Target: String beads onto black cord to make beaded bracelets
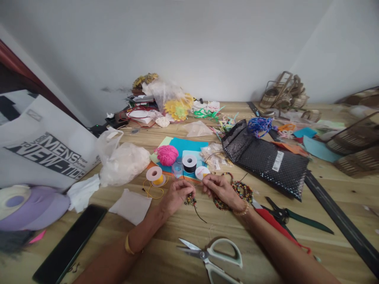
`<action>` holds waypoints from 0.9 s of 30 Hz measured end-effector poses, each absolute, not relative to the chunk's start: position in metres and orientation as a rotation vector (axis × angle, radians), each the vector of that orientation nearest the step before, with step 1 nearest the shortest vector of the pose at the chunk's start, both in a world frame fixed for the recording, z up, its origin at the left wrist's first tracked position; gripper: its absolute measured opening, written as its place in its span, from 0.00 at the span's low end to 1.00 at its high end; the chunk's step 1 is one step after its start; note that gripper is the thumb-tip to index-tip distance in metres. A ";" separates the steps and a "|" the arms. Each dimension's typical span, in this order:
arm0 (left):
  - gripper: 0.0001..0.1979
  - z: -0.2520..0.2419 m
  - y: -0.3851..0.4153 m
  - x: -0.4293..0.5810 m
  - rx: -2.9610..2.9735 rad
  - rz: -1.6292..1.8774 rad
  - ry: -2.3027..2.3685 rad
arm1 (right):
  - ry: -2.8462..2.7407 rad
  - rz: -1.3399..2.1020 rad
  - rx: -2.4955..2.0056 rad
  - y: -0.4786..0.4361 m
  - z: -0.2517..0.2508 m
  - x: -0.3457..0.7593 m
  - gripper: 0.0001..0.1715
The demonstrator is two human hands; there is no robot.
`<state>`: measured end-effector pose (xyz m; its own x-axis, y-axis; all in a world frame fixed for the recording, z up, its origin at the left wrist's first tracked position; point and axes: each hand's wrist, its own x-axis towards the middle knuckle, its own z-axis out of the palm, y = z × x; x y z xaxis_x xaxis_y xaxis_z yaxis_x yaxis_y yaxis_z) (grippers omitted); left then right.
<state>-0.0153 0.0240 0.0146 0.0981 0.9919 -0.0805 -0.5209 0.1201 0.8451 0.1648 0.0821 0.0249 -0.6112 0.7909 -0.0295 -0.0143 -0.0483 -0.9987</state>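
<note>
My left hand is pinched shut on a short strand of small multicoloured beads strung on a dark cord that trails onto the wooden table. My right hand is also closed in a pinch, holding the cord's other end near the left hand. Beside the right hand lie several beaded bracelets. Just beyond the hands stand a black thread spool, an orange-yellow spool and a white spool.
White-handled scissors lie near the front edge, green-handled pliers to the right. A black phone, white tissue, pink yarn ball, black mesh pouch, printed bag, wicker baskets and craft clutter surround them.
</note>
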 end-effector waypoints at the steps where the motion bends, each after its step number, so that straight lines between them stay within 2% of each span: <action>1: 0.09 0.014 0.024 -0.015 0.758 1.293 0.791 | -1.621 1.724 -0.839 0.082 0.024 0.165 0.23; 10: 0.09 0.015 0.022 -0.015 0.759 1.289 0.789 | -1.409 1.631 -0.858 0.081 0.024 0.164 0.16; 17: 0.09 0.025 0.019 -0.015 0.813 1.282 0.846 | -1.189 1.794 -0.750 0.070 0.042 0.160 0.16; 21: 0.09 0.034 0.018 -0.015 0.870 1.252 0.868 | -1.266 1.842 -0.655 0.063 0.057 0.163 0.15; 27: 0.07 0.047 0.018 -0.018 0.977 1.296 0.913 | -1.511 1.688 -0.681 0.058 0.074 0.171 0.13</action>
